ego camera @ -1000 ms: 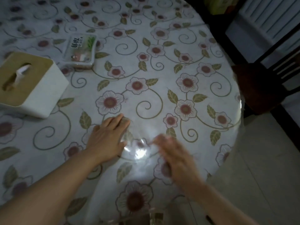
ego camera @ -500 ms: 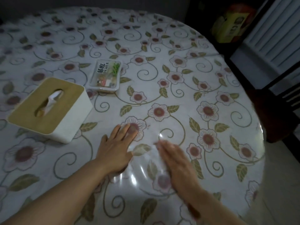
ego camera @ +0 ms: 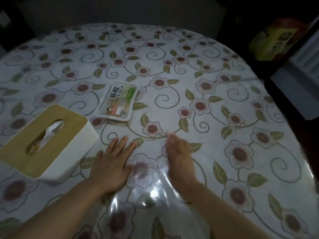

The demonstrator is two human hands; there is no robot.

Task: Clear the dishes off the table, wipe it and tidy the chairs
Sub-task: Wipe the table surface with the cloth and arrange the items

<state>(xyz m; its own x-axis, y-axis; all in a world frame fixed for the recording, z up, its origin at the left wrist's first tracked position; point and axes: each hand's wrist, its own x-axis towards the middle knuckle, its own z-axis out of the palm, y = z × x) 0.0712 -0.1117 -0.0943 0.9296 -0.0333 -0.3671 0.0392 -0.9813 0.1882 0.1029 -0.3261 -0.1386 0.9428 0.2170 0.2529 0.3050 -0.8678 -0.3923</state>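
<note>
A round table [ego camera: 215, 94] with a white floral cover under clear plastic fills the view. My left hand [ego camera: 112, 163] lies flat, palm down, on the cover near the front, fingers together and holding nothing. My right hand [ego camera: 179, 157] is beside it, blurred, flat over the cover with fingers stretched forward and nothing in it. A sealed food pack [ego camera: 119, 101] with printed characters lies just beyond my hands. No dishes are in view.
A white tissue box [ego camera: 46, 142] with a tan lid stands at the left, close to my left hand. Past the table's right edge are a pale slatted surface [ego camera: 300, 73] and a yellow-and-red package [ego camera: 276, 42] in shadow.
The view has tilted up, so more of the far table shows and the dark chair at the right has left the frame. Both hands have slid forward over the cover toward the food pack.
</note>
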